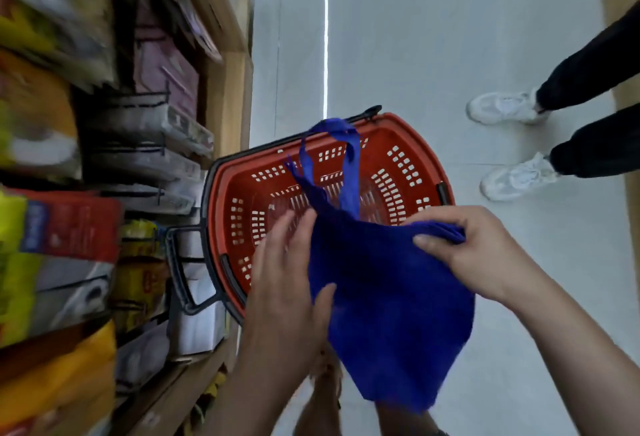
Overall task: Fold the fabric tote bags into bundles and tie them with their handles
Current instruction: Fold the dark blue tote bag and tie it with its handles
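Observation:
A blue fabric tote bag [388, 300] hangs in the air in front of me, above the floor. Its two handles [341, 158] stick up and away over a red shopping basket. My right hand [464, 248] pinches a bunched upper corner of the bag between thumb and fingers. My left hand [287, 276] lies against the bag's left edge with straight fingers, thumb pressed on the cloth.
The red plastic basket [405, 145] with black handles stands on the pale floor below the bag. Wooden shelves [225, 82] packed with boxed goods run along the left. Another person's legs and white shoes [505, 108] stand at the right.

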Demonstrator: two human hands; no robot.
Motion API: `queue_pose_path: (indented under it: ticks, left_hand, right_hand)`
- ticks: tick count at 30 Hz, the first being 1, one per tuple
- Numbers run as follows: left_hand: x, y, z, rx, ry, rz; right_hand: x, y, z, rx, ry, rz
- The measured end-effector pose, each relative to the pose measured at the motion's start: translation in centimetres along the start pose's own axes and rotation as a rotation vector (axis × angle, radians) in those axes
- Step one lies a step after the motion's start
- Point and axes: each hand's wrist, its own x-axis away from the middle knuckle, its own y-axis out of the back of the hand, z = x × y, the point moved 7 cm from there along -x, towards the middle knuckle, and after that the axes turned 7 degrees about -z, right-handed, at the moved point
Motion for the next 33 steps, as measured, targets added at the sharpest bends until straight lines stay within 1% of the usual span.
queue_pose_path:
  ticks: [1, 3, 4, 5, 6, 7, 8, 9, 10, 11, 13, 14, 15, 17, 19, 21, 22, 24, 25, 27, 29, 30, 31, 33]
  left_hand:
    - [-0.3, 1.3, -1.0, -0.096, -0.086, -0.005]
    - [-0.6, 3.0, -2.6, -0.242, -0.187, 0.024]
    - [-0.7, 3.6, -3.2, -0.248, -0.216, 0.038]
    - [-0.5, 4.6, -3.8, -0.205, -0.213, 0.047]
    - [-0.1, 5.9, -4.3, -0.117, -0.193, 0.029]
    - [0.7, 7.5, -4.7, -0.016, -0.167, 0.007]
    - [1.7, 9.0, -5.2, 0.064, -0.148, -0.013]
    - [2.7, 10.8, -6.1, 0.090, -0.148, -0.050]
    - [4.0, 12.8, -7.1, 0.103, -0.155, -0.102]
    - [5.2, 14.7, -7.8, 0.120, -0.146, -0.160]
    - [7.6, 18.3, -8.7, 0.157, -0.101, -0.265]
    - [8.8, 19.8, -9.0, 0.175, -0.067, -0.308]
    - [9.9, 21.2, -9.1, 0.191, -0.017, -0.340]
    - [12.0, 23.5, -9.2, 0.248, 0.083, -0.424]
    - [13.8, 25.0, -9.4, 0.221, 0.158, -0.508]
    - [15.1, 26.0, -9.7, 0.097, 0.235, -0.556]
    - [15.6, 26.4, -9.9, -0.011, 0.259, -0.565]
    - [16.7, 27.0, -10.3, -0.276, 0.259, -0.566]
    - [17.4, 27.2, -10.9, -0.360, 0.240, -0.574]
    - [19.1, 27.4, -13.1, -0.371, 0.145, -0.611]
    - [20.7, 27.3, -16.0, -0.360, 0.063, -0.613]
    - [21.6, 27.3, -16.9, -0.356, 0.080, -0.606]
    - [22.4, 27.3, -17.1, -0.359, 0.122, -0.607]
    - [24.4, 27.7, -16.4, -0.367, 0.244, -0.611]
  right_hand:
    - [1.1, 1.2, 1.8, -0.012, 0.025, 0.041]
    - [3.4, 3.2, 5.6, 0.001, 0.095, 0.113]
    - [4.4, 4.0, 7.3, 0.016, 0.130, 0.136]
    - [5.4, 4.7, 8.7, 0.030, 0.161, 0.136]
    - [6.4, 5.5, 10.1, 0.025, 0.194, 0.100]
    - [7.2, 6.5, 11.4, -0.013, 0.218, 0.027]
    - [8.1, 7.7, 12.2, -0.097, 0.222, -0.050]
    - [8.9, 8.7, 12.8, -0.182, 0.203, -0.094]
    - [9.8, 9.2, 13.2, -0.226, 0.179, -0.083]
    - [10.6, 9.2, 13.2, -0.191, 0.156, -0.025]
    - [12.4, 8.8, 12.4, 0.033, 0.124, 0.088]
    - [13.2, 8.8, 12.2, 0.104, 0.102, 0.084]
    - [14.0, 9.1, 12.2, 0.125, 0.086, 0.044]
    - [15.2, 9.8, 12.6, 0.057, 0.088, -0.045]
    - [16.1, 10.0, 13.9, 0.040, 0.121, -0.080]
    - [16.7, 10.2, 15.6, 0.194, 0.226, -0.110]
    - [17.1, 10.2, 16.9, 0.296, 0.307, -0.122]
    - [18.1, 9.9, 20.3, 0.426, 0.513, -0.116]
    - [18.9, 9.4, 22.0, 0.477, 0.617, -0.073]
    - [20.6, 7.9, 25.0, 0.606, 0.806, 0.047]
    - [23.1, 6.2, 27.6, 0.677, 1.043, 0.174]
    - [24.5, 5.1, 28.7, 0.706, 1.155, 0.242]
    - [25.7, 4.2, 29.4, 0.754, 1.222, 0.313]
    - [27.8, 2.5, 30.6, 0.839, 1.280, 0.425]
